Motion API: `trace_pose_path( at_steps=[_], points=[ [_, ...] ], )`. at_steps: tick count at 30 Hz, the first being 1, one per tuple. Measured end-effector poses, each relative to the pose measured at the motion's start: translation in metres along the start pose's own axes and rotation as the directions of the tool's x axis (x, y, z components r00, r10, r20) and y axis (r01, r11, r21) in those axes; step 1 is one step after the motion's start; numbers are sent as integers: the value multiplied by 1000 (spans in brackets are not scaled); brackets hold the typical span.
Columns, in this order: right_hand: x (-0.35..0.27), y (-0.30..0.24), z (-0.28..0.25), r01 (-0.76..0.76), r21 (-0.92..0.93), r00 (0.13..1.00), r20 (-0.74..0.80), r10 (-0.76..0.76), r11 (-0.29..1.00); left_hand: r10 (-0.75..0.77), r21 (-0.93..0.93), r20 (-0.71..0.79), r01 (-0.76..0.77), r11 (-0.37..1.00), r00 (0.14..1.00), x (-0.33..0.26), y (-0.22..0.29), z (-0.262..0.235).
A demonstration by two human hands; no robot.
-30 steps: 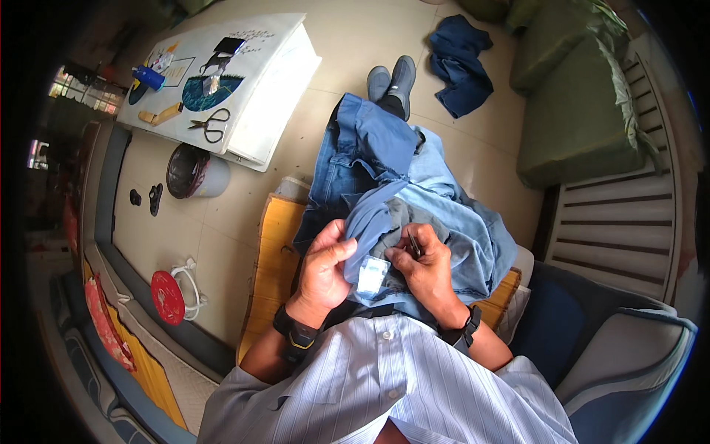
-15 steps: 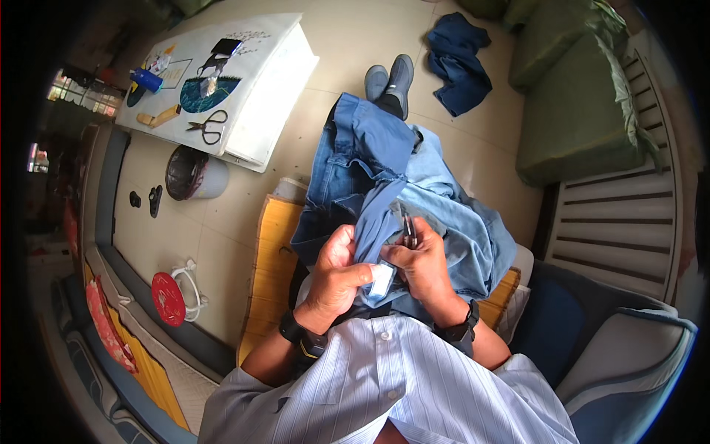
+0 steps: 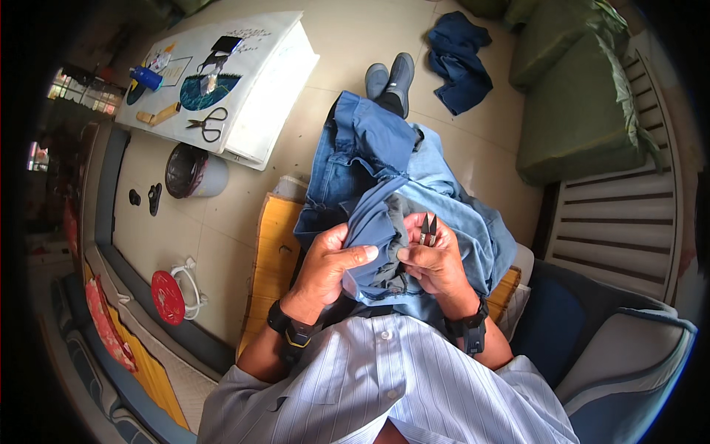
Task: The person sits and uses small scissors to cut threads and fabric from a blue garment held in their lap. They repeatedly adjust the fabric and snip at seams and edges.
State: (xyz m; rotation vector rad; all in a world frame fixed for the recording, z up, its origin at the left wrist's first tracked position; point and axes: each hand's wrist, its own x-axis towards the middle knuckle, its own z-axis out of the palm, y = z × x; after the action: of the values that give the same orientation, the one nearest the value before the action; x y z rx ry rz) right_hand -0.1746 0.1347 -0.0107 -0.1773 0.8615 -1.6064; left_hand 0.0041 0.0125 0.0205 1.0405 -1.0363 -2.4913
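On the person's lap, seen from above, lies a bundle of blue denim garment (image 3: 384, 177), spreading away from the body toward the feet. Both hands work close together at the near end of the denim. The left hand (image 3: 330, 260) is closed around a bunched fold of the cloth, thumb laid across the top. The right hand (image 3: 436, 259), just beside it and nearly touching, pinches the same fold from the other side and grips small metal thread snips (image 3: 428, 229), whose paired points stick up above the fingers. A dark wristwatch sits on each wrist. Beyond the denim, two grey shoes (image 3: 390, 76) rest on the pale tiled floor (image 3: 347, 44). Right of the denim, farther off, another dark blue cloth (image 3: 457, 61) lies crumpled on the floor. Left of the denim, well apart, a white board (image 3: 259, 96) carries black-handled scissors (image 3: 208, 123).
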Motion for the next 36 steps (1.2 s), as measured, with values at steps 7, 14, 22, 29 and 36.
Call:
trace_pose_path(
  at_steps=[7, 14, 22, 29, 36],
  points=[
    [4, -1, -5, -57, 34, 998, 41, 56, 998, 78, -91, -39, -82, 992, 996, 8, -5, -5],
    [11, 0, -14, -93, 38, 993, 72, 90, 995, 127, -206, -37, -131, 970, 991, 7, -17, 4],
    [13, -5, -3, -79, -64, 995, 59, 83, 995, 43, -281, -36, -52, 958, 998, 8, -20, 3],
    [10, -10, 5, -71, -378, 997, -37, 62, 923, 69, 2, -50, -69, 998, 996, 14, -23, 6],
    [18, 4, -1, 95, -596, 995, 23, -102, 797, 26, -40, -59, -28, 999, 998, 16, -29, -3]
  ],
)
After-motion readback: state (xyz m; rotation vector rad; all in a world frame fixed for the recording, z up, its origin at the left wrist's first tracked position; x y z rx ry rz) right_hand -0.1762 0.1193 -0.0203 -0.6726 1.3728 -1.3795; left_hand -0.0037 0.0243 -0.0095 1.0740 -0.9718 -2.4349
